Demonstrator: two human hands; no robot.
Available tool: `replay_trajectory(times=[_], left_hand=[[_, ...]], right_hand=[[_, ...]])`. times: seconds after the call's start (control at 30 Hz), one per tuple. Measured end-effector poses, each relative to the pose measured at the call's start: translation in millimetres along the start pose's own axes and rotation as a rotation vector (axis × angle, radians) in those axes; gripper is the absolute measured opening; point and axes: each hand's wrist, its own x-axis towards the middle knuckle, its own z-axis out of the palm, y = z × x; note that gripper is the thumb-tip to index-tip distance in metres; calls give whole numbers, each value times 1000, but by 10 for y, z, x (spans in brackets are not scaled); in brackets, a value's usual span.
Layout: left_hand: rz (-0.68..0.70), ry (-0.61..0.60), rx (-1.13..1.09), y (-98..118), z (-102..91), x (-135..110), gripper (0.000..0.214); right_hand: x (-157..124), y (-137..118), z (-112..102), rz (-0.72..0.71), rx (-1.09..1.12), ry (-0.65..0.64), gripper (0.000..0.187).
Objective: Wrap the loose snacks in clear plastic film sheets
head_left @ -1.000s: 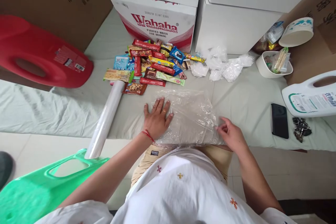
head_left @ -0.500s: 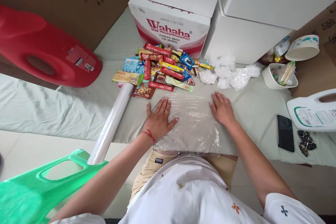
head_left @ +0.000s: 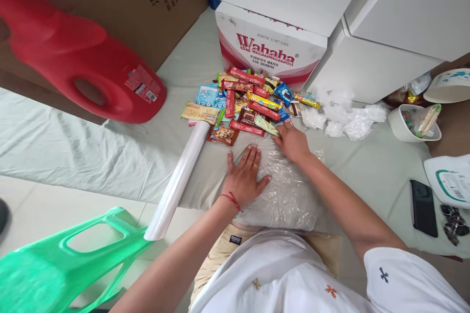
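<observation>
My left hand [head_left: 243, 178] lies flat with fingers spread on the left side of a sheet of clear plastic wrap [head_left: 284, 195]. My right hand [head_left: 293, 143] is at the front right of a heap of wrapped snacks [head_left: 238, 100]. Its fingers close on the end of a pale green snack bar [head_left: 267, 125], whose near end they hide. Red, yellow, blue and brown packets lie around that bar. To the left, a roll of plastic wrap [head_left: 179, 178] slants over the front edge of the cloth-covered surface.
Behind the snacks stands a Wahaha carton [head_left: 271, 46]. Crumpled clear plastic [head_left: 352, 115] lies right of the heap, near a white bowl [head_left: 414, 124]. A phone [head_left: 423, 208] and keys [head_left: 454, 222] are far right. A red jug [head_left: 106, 68] and green stool [head_left: 73, 254] occupy the left.
My right hand has left the wrap's right side and moved up and left to the pale green snack bar. My left hand stays on the wrap. The view has shifted left.
</observation>
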Motion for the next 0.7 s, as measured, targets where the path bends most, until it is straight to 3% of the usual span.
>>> replay_trajectory(times=[0.13,0.23,0.37,0.43,0.57,0.7], left_hand=[[16,21,-28,-13,23,-10,83],[15,43,-39,-21,48,-18,82],[17,45,-63,-19,51,-21,82],[14,41,-78,-15,39,-18,82],[-3,33,-89,-12,22,-6,83],[-8,31,-75,-14,28,0,84]], right_hand=[[28,-36,-257,-41,18,77,34],[354,-88,-417,10,-75,128,39],[875,-189,-470,2,-224,-51,61],[1008,-225,-471,-36,-269,-105,60],[995,-145,-506,6,-292,-124,55],[727,120,-668,96,-252,-77,56]])
